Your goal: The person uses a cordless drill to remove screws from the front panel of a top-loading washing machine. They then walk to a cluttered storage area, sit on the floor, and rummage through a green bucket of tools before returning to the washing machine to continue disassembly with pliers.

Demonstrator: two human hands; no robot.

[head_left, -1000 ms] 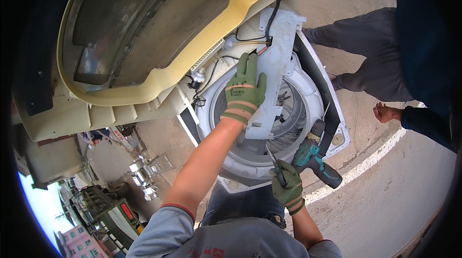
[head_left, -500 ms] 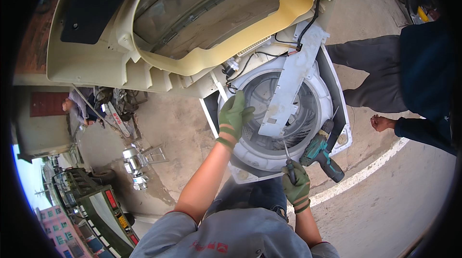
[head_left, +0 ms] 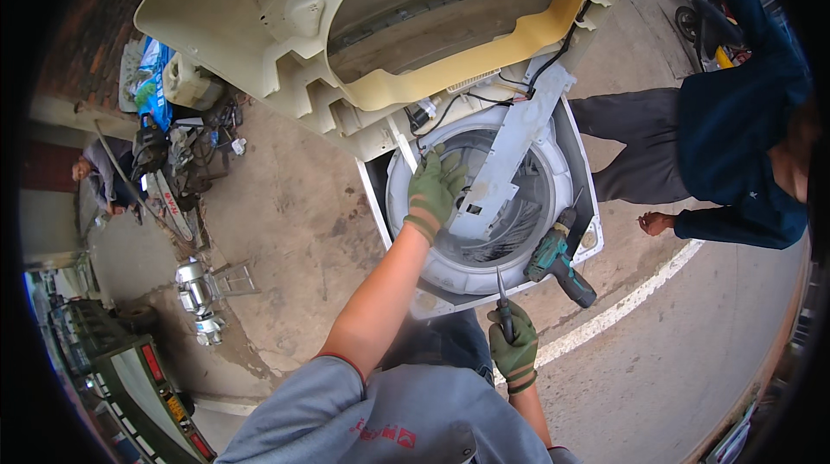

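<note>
A top-loading washing machine (head_left: 406, 256) stands in front of me with its round tub exposed. A long grey metal plate (head_left: 497, 174) lies slantwise across the tub. My left hand (head_left: 437, 187), in a green glove, is over the tub's left rim beside the plate, fingers apart; whether it touches the plate I cannot tell. In my gloved right hand (head_left: 513, 345), at the near side of the machine, is a screwdriver (head_left: 505, 313) with its shaft pointing up toward the tub. A teal and black cordless drill (head_left: 560, 265) rests on the machine's right corner.
The cream top cover (head_left: 389, 96) with its large opening is tilted up at the back, with dark wires (head_left: 566, 40) running down from it. Another person (head_left: 648, 144) stands at the right. A silver motor-like part (head_left: 199, 291) lies on the ground left.
My view has shifted. My left hand has moved right, closer to the metal plate. My right hand with the screwdriver has drawn back from the tub. The other person's raised arm now shows.
</note>
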